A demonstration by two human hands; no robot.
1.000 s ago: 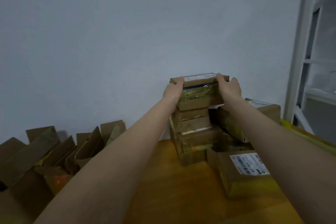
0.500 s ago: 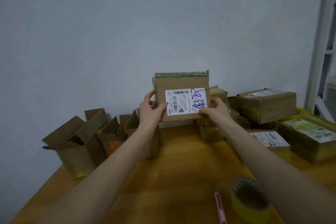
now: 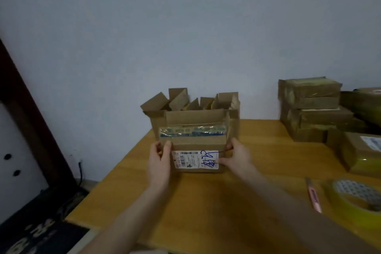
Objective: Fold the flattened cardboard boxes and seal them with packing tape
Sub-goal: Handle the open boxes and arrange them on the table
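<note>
I hold a small cardboard box (image 3: 193, 144) upright over the wooden table (image 3: 206, 202), in front of me. It has a white shipping label with blue handwriting and a strip of shiny tape above it; its top flap stands up. My left hand (image 3: 158, 163) grips its left edge and my right hand (image 3: 237, 156) grips its right edge. A roll of yellowish packing tape (image 3: 354, 198) lies at the right.
Several open, unsealed boxes (image 3: 185, 103) stand behind the held box against the wall. A stack of taped boxes (image 3: 309, 107) and more labelled boxes (image 3: 362, 150) fill the right side. A pink cutter (image 3: 313, 195) lies beside the tape. The table's left edge drops to a dark floor.
The box came off the stack at the right and now sits lower and further left, in front of the open boxes. My view has swung left and down.
</note>
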